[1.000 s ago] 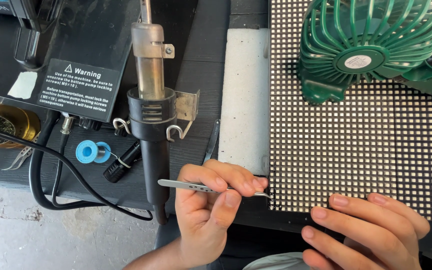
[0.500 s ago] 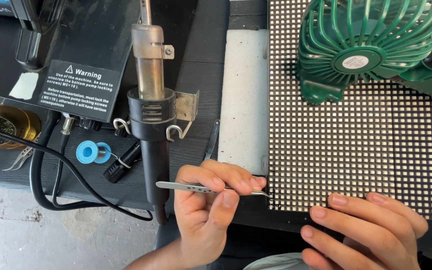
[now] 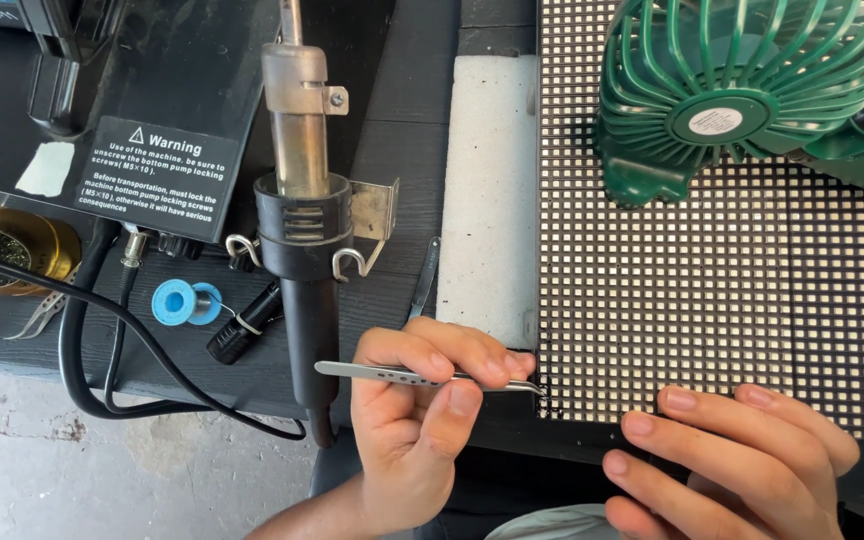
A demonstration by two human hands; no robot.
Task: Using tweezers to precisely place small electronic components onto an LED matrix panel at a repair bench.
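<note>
**Head view: tweezers pinched at the panel's near-left corner**

Head camera is looking down on the left hand (image 3: pixel 414 415), which is pinching a pair of slim metal tweezers (image 3: pixel 422 376) between the thumb below and the index and middle fingers curled over the top. The tweezers are lying almost level, handle end pointing left, tips pointing right and meeting the near-left corner of the dotted LED panel (image 3: pixel 712 300). The wrist is coming up from the near edge, with the palm turned towards the right.

The right hand (image 3: pixel 732 465) is resting flat on the panel's dark near edge, fingers spread slightly and pointing left, holding nothing.

Just left of the panel, a white foam block (image 3: pixel 487 190) is lying on the dark bench. Farther left, a hot-air gun (image 3: pixel 302 210) is sitting in its metal holder, nozzle pointing to the far side. A blue solder spool (image 3: pixel 176 302) is lying near its black cable. A green fan (image 3: pixel 742 90) is sitting on the panel's far right part.
</note>
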